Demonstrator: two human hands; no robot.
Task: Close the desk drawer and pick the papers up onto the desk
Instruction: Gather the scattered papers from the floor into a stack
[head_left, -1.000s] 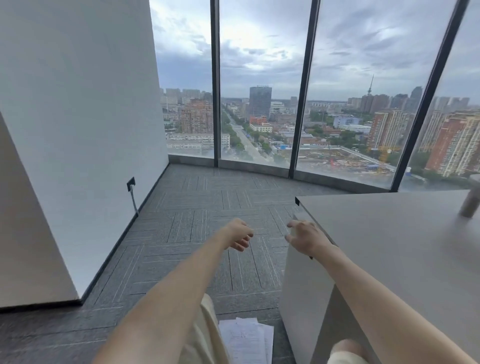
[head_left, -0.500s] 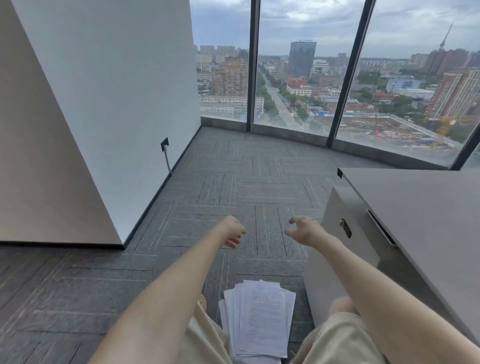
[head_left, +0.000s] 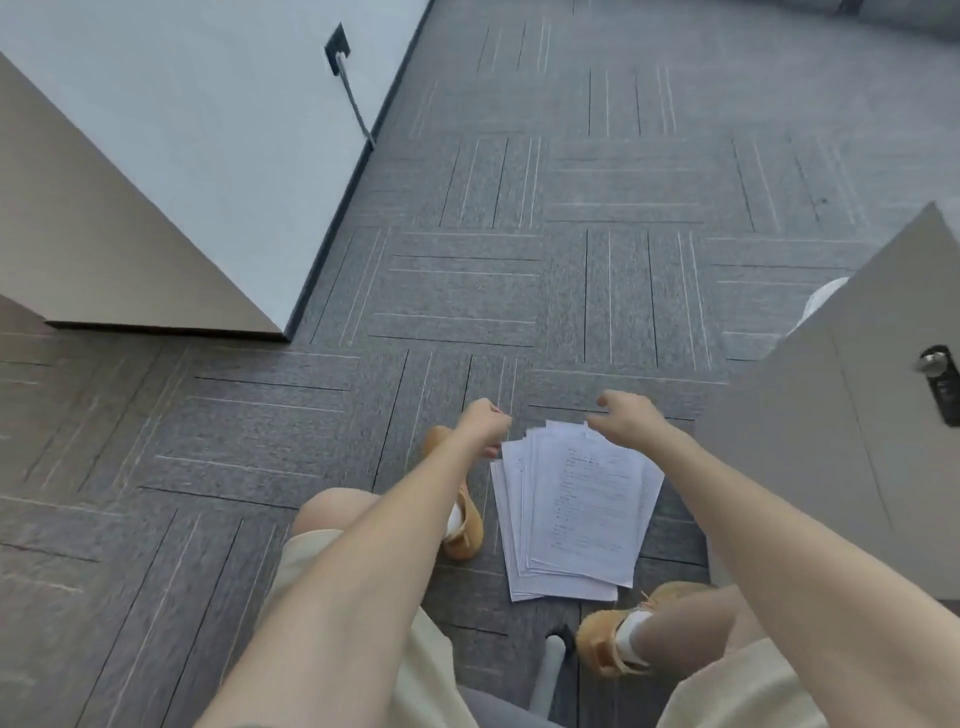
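Note:
A fanned stack of white printed papers (head_left: 574, 506) lies on the grey carpet between my feet. My left hand (head_left: 485, 423) hovers at the stack's upper left corner, fingers curled in with nothing held. Over the stack's top edge reaches my right hand (head_left: 626, 418), fingers spread, holding nothing. The grey desk drawer unit (head_left: 841, 441) with a lock (head_left: 937, 384) stands at the right; its front looks flush and shut.
A white wall (head_left: 208, 130) with a socket and cable runs along the left. A beige panel (head_left: 104, 249) stands at the left. My tan shoes (head_left: 462, 525) flank the papers, and a chair leg (head_left: 550, 670) shows below. Something white (head_left: 826, 304) peeks behind the desk.
The view has tilted down from the window to the floor. Both hands have dropped toward the papers, now at the stack's top edge. The desk top has left the view.

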